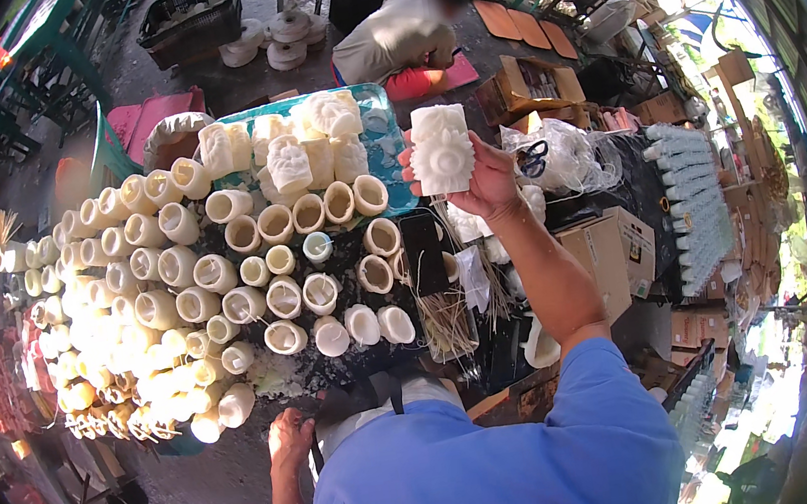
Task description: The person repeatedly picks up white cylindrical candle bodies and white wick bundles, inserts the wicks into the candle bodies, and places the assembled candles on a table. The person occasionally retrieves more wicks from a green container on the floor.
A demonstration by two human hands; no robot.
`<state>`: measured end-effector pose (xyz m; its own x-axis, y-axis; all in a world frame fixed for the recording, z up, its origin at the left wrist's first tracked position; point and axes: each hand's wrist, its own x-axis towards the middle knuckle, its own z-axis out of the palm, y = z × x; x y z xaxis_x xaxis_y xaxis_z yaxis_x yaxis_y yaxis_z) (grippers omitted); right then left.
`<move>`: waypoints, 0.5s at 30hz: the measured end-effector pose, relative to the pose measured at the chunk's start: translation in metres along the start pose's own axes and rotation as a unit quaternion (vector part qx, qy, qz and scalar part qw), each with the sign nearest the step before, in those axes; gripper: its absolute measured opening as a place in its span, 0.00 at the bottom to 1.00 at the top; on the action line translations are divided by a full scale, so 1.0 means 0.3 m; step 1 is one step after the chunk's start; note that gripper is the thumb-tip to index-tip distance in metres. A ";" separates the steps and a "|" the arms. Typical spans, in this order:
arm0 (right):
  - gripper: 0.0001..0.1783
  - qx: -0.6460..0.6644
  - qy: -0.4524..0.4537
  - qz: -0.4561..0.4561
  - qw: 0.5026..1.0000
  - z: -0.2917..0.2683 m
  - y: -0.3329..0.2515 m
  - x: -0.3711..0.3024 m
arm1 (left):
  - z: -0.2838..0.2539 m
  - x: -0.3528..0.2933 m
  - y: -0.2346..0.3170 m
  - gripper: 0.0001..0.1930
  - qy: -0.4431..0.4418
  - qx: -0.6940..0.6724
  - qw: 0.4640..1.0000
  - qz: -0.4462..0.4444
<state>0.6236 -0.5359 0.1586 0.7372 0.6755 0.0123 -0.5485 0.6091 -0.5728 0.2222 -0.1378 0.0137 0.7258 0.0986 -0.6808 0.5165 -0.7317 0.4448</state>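
My right hand [493, 178] is raised over the table's right part, its fingers wrapped round a white carved candle [442, 152]. A round flower-like relief shows on the candle's side. Just left of it, a blue tray [380, 104] holds several white carved pieces [289, 163]. Many hollow cream-coloured wax cups [225, 205] stand and lie in rows across the left of the table. Low at my left side, my left hand [290, 435] has its fingers curled beside my lap; what they grip, if anything, is hidden.
A dark phone-like slab [423, 255] lies above a bundle of wicks [448, 327]. Scissors [534, 159] rest by clear plastic bags [574, 163]. Cardboard boxes [598, 263] and rows of pale glass-like cups [695, 206] stand at right. Beyond the table, another person [397, 36] sits bent over.
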 end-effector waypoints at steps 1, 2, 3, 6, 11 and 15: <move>0.46 -0.004 -0.015 -0.007 1.000 0.038 0.022 -0.012 | -0.009 0.004 -0.005 0.18 -0.014 0.009 1.000 -0.008; 0.46 0.009 -0.007 -0.010 1.000 0.074 0.042 -0.023 | -0.016 0.006 -0.008 0.18 -0.008 0.016 1.000 0.001; 0.46 0.022 0.000 -0.013 1.000 0.107 0.060 -0.033 | -0.024 0.008 -0.013 0.18 -0.011 0.017 1.000 0.008; 0.45 0.020 0.029 -0.026 0.999 0.181 0.094 -0.062 | -0.038 0.009 -0.027 0.17 0.001 0.022 0.999 0.033; 0.44 -0.013 -0.007 -0.049 0.999 0.216 0.130 -0.117 | -0.043 -0.002 -0.062 0.17 0.023 0.037 0.997 0.056; 0.40 -0.055 0.072 -0.125 0.988 0.214 0.066 -0.310 | -0.042 -0.006 -0.105 0.16 0.011 0.025 0.998 0.060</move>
<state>0.5188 -0.5601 0.1987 0.8970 0.4391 0.0518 -0.3024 0.6947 -0.6527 0.2102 -0.1064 0.0082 0.7905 0.0226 -0.6120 0.4029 -0.7718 0.4919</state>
